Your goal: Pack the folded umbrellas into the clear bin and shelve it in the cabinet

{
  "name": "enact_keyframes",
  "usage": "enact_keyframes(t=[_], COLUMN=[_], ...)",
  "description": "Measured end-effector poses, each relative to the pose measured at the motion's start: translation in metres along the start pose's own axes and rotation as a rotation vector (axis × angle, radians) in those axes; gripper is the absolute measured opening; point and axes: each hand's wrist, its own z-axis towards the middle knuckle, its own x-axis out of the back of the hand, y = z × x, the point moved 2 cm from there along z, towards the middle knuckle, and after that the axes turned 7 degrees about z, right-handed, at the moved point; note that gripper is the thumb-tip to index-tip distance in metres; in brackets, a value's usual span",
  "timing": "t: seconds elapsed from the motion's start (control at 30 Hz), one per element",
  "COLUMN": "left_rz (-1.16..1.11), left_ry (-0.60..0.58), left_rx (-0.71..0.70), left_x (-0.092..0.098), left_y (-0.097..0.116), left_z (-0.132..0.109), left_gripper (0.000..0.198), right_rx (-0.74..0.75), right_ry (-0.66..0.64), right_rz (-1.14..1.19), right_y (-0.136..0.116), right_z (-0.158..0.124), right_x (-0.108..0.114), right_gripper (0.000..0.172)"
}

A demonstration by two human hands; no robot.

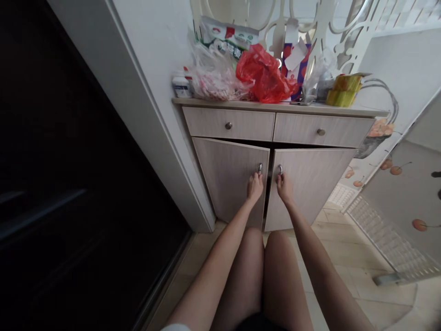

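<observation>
My left hand (255, 187) is closed around the metal handle (260, 166) of the left cabinet door (227, 170). The handle (280, 169) of the right cabinet door (317, 179) is gripped by my right hand (285, 187). Both pale wood-grain doors stand slightly ajar, with a dark gap along their top edges and between them. What lies inside the cabinet is hidden. Above the doors, two drawers (248, 118) with round knobs are closed.
The cabinet top (234, 105) bears a red plastic bag (263, 76), clear bags (215, 76), a white bottle (181, 86), a purple box (296, 64) and a yellow package (343, 90). A dark door (69, 184) is on the left; a cherry-printed panel (406, 184) stands at right.
</observation>
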Motion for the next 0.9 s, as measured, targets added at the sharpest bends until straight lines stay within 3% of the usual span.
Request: enact_keyframes(t=[0.17,0.3,0.6,0.77,0.9], left_rz=[-0.033,-0.083,-0.101,-0.102,-0.118], left_ry=[0.113,0.252,0.488,0.625,0.673], left_rx=[-0.035,-0.024,0.114,0.235,0.277], left_x=[0.018,0.042,0.106,0.148,0.181], left_y=[-0.023,-0.055,-0.122,-0.179,-0.234], left_z=[-0.044,-0.08,-0.146,-0.163,-0.164], left_gripper=[0.022,0.019,0.015,0.014,0.022], right_rx=[0.104,0.137,0.153,0.105,-0.06], right_ry=[0.071,0.119,0.237,0.327,0.415], right_rz=[-0.114,-0.214,-0.279,-0.394,-0.409], right_y=[-0.008,-0.013,-0.007,0.02,0.045], right_z=[-0.048,-0.084,-0.162,-0.186,-0.201], right_x=[0.038,0.073,0.18,0.238,0.283], right_gripper=[0.032,0.032,0.035,0.038,0.039])
